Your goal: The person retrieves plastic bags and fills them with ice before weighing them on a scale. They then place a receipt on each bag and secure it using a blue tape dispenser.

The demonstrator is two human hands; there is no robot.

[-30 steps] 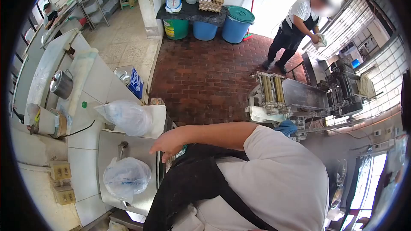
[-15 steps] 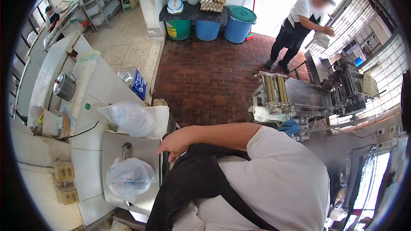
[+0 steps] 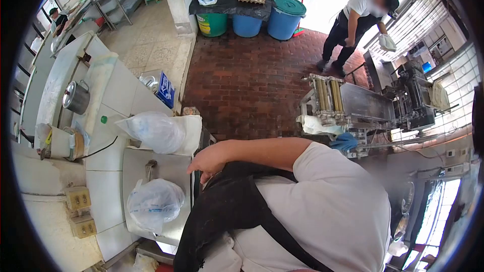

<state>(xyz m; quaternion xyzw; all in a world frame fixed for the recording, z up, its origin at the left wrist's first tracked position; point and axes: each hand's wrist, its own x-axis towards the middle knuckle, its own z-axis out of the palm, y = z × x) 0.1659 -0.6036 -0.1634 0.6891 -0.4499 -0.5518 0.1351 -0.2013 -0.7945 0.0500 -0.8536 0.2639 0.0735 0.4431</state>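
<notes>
The left hand (image 3: 209,160) hangs over the edge of the metal tray (image 3: 174,168) on the tiled desk (image 3: 118,98), its grip loose and half open, holding nothing. The right hand is not in view. A filled plastic bag (image 3: 154,202) lies on the tray, near the hand. A second bag (image 3: 156,131) lies just behind the tray.

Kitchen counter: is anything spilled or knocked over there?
Nothing looks spilled or tipped. Two tied plastic bags sit tidy, one on the metal tray and one behind it. The pot stands upright. The right hand hovers at the tray's edge, holding nothing.
</notes>
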